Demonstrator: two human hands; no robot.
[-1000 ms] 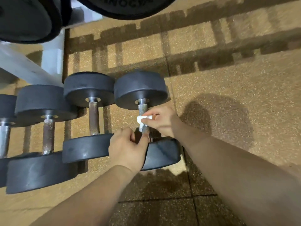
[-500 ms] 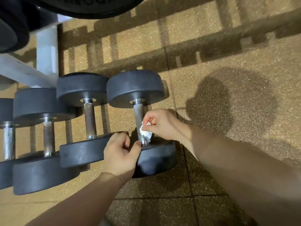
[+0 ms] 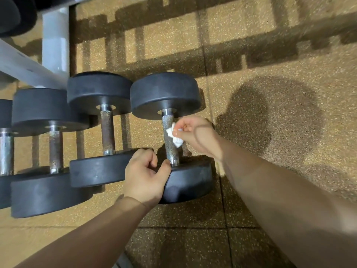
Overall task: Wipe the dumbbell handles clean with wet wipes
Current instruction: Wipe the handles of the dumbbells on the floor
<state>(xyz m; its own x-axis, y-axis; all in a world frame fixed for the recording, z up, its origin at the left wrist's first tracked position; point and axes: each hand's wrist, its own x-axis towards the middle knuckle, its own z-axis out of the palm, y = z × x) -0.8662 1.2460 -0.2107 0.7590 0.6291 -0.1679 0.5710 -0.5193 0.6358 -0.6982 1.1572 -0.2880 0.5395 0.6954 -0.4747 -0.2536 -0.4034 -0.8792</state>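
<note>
1x rightmost dumbbell (image 3: 166,93), on floor tiles (image 3: 251,55). L hand (image 3: 144,176) curls round its near head, partly hiding it. R hand (image 3: 195,136) pinches crumpled wet wipe (image 3: 176,141), part tucked in fingers, against knurled handle (image 3: 170,149) mid-length. Leftmost dumbbell (image 3: 5,146) cut off by frame edge.

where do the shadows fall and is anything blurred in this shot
Head view: a rounded shadow lies on the speckled floor right of the rightmost dumbbell; barred shadows cross the top; the right forearm is soft with pale glare; the knurled handle is sharp.

dumbbells (image 3: 108,128) side by side on floor (image 3: 270,55)
</note>
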